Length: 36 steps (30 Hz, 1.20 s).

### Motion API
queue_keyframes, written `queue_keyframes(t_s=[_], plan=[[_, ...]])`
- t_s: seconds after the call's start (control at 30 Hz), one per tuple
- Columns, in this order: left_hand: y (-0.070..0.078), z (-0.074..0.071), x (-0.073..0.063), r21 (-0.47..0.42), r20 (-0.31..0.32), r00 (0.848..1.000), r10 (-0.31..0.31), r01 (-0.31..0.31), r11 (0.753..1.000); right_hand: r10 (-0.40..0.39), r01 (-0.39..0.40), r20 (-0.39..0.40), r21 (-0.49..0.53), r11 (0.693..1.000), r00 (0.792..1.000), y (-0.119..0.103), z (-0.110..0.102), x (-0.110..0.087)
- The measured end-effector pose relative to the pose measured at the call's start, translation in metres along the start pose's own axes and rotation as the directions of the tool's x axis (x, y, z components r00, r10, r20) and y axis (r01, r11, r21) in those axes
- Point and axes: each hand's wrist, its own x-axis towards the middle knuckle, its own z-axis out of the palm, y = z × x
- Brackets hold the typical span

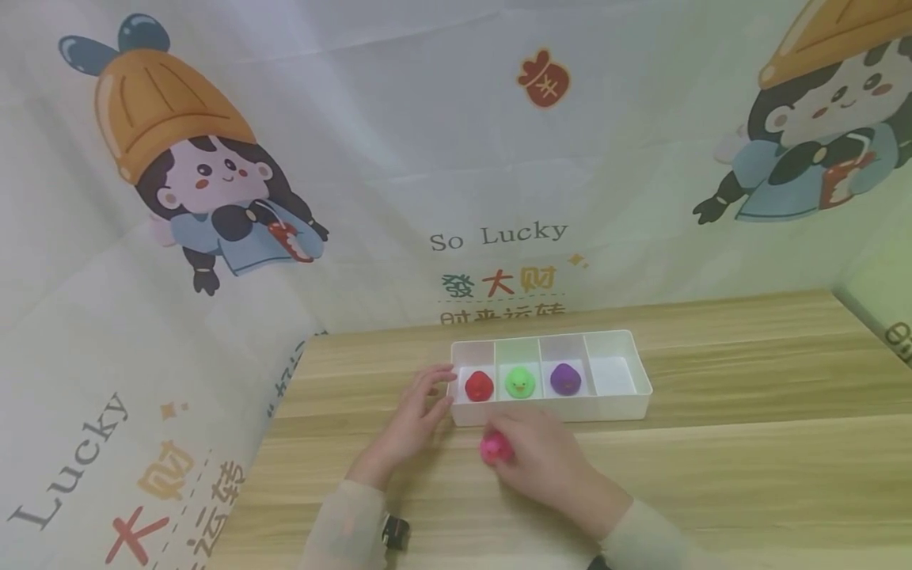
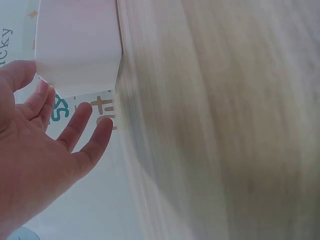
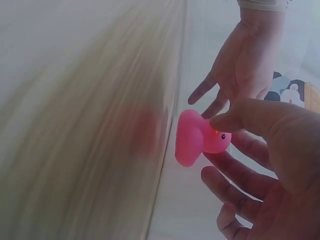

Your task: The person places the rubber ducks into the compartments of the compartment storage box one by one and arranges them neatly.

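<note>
In front of the white box (image 1: 552,409), my right hand (image 1: 545,459) pinches a pink rubber duck (image 1: 496,449) between thumb and fingers. The right wrist view shows this pink duck (image 3: 190,140) held by its head, a little off the tabletop. My left hand (image 1: 413,416) is at the box's left end, its fingers loosely spread and touching the end and rim; the left wrist view shows that box end (image 2: 80,50). Inside the box, in separate compartments from left to right, sit a red duck (image 1: 479,386), a green duck (image 1: 520,383) and a purple duck (image 1: 566,379).
The rightmost compartment (image 1: 614,375) holds no duck. A wood-grain table (image 1: 769,412) carries the box near its back edge. Behind and to the left hangs a pale printed cloth (image 1: 385,142) with cartoon figures and lettering.
</note>
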Motion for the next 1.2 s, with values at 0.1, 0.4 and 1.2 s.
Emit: queue_keyframes(t_s=[0.1,0.4,1.2], plan=[[0.0,0.0,0.0,-0.003,0.006,1.0,-0.005,0.005,1.0,0.004,-0.004,-0.005,0.006,1.0,1.0,0.004,-0.004,-0.004],[-0.003,0.002,0.001,-0.022,-0.01,1.0,-0.008,0.008,1.0,0.053,-0.053,-0.003,0.022,0.998,0.999,0.013,-0.019,-0.016],[-0.004,0.001,0.002,-0.05,0.017,0.999,-0.037,0.037,0.998,0.095,-0.092,-0.103,0.035,0.995,0.99,0.023,-0.055,-0.022]])
